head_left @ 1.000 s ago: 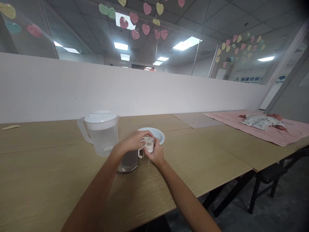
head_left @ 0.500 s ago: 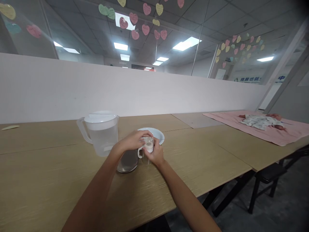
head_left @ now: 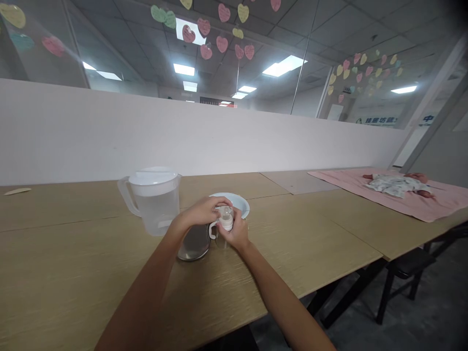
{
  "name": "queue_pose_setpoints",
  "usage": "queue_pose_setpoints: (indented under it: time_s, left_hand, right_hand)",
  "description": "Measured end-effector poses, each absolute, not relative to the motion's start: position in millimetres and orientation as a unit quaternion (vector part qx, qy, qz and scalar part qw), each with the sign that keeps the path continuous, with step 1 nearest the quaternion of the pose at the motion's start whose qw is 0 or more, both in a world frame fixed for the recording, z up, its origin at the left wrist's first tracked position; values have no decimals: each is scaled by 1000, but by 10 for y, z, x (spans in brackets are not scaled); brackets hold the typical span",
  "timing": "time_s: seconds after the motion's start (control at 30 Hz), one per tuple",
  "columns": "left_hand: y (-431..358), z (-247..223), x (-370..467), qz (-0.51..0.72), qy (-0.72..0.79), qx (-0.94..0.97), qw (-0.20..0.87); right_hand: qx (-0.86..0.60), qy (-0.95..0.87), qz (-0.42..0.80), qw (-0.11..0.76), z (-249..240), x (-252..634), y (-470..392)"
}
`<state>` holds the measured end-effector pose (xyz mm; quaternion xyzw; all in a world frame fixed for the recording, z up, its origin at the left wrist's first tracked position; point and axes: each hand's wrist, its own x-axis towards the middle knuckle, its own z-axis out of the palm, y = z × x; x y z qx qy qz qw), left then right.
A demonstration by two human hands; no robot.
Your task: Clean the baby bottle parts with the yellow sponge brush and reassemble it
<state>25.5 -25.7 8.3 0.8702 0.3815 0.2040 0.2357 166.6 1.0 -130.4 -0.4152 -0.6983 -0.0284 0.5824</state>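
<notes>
Left hand (head_left: 200,213) and right hand (head_left: 237,231) curled closed around top of clear handled bottle (head_left: 225,223), lidded pitcher (head_left: 158,200) to left, white bowl (head_left: 239,204) just behind.

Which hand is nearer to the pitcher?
Left. The left hand holds the bottle on the side facing the pitcher; the right hand grips it from the far side.

Across the middle of the frame, a white wall (head_left: 204,141) is running behind a wooden table (head_left: 300,243). Above it, glass panels (head_left: 270,29) are carrying heart-shaped notes (head_left: 222,44), and ceiling lights (head_left: 284,66) are glowing at the top. At lower right, a black stool (head_left: 407,263) is standing on a dark floor (head_left: 435,297).
</notes>
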Motion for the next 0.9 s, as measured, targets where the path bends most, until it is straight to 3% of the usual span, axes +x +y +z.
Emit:
queue_pose_setpoints:
  time_s: [0.6,0.9]
  left_hand:
    - [-392,142,280,192,380,894,141]
    - [-355,104,249,202,365,894,162]
  right_hand:
    - [-422,-699,-36,576,-1330,1666,5]
    - [-429,-706,-28,563,-1302,1677,-17]
